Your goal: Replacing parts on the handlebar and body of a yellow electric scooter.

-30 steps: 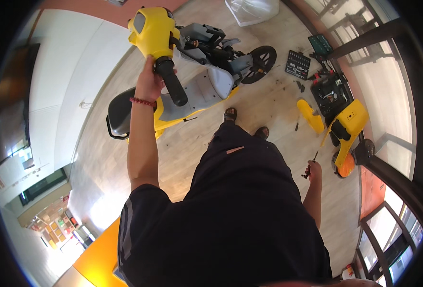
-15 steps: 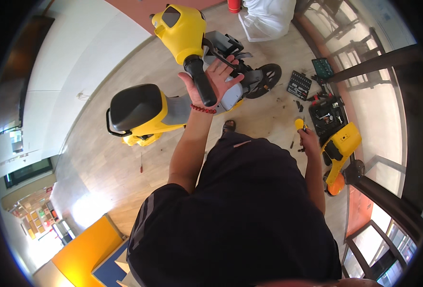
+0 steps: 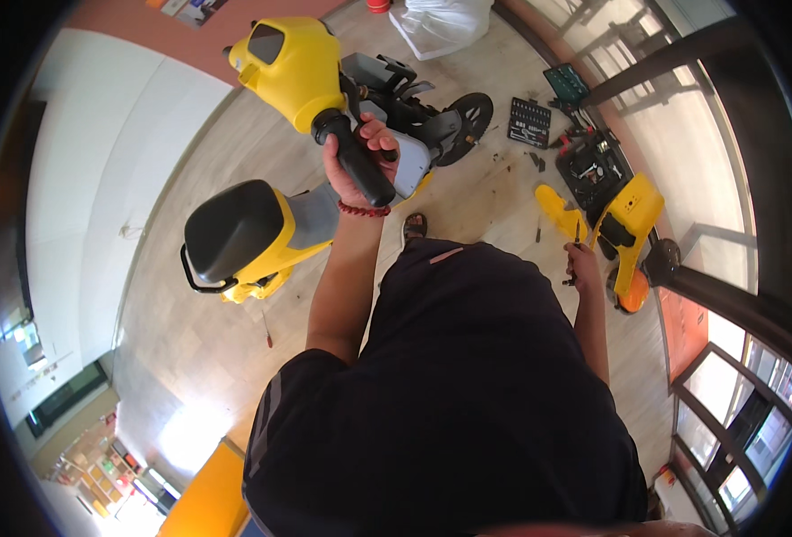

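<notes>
My left hand (image 3: pixel 349 170) is closed around the black handlebar grip (image 3: pixel 366 170) of a yellow and grey scooter (image 3: pixel 299 76). Its palm lies beneath the grip; the thumb comes up on one side and the fingers curl on the other, near the brake lever. A red bracelet (image 3: pixel 363 210) circles that wrist. Low on the right, my right hand (image 3: pixel 581 265) is closed on a slim dark hand tool (image 3: pixel 578 234), whose kind I cannot make out. Beyond that hand lie loose yellow body panels (image 3: pixel 636 210).
An open black toolbox (image 3: pixel 590 173) and a socket set case (image 3: pixel 529 123) sit on the floor at right. A screwdriver (image 3: pixel 268 336) lies left of me. The scooter's black seat (image 3: pixel 235 227) is at left. A white bag (image 3: pixel 442 25) stands at the far side.
My left hand's spread fingers have closed around the handlebar grip. The scooter and floor things have shifted left in view. My right hand keeps hold of the tool.
</notes>
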Action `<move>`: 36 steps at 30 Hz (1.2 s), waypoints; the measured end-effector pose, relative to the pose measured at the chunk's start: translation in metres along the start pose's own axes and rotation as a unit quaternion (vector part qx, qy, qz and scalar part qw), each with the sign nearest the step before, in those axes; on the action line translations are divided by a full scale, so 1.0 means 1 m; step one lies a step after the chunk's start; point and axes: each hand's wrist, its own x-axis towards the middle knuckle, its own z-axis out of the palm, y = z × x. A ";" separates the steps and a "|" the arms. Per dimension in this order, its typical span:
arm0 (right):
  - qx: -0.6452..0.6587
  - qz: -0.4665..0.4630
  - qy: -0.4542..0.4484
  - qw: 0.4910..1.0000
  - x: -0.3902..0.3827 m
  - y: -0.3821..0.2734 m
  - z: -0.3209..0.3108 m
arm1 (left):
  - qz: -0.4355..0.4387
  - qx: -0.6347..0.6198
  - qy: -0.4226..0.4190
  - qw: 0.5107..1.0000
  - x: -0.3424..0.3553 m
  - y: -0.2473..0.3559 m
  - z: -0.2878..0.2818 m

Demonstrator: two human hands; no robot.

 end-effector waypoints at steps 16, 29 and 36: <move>0.037 0.297 0.083 0.951 -0.049 0.241 0.001 | -0.031 0.042 0.028 0.998 0.003 0.016 -0.012; 0.081 0.272 0.130 0.950 -0.089 0.242 0.008 | -0.256 0.029 -0.006 0.966 -0.037 0.036 -0.070; -0.011 0.261 0.094 0.961 -0.014 0.227 -0.059 | -0.326 0.299 0.383 0.811 -0.052 -0.042 -0.129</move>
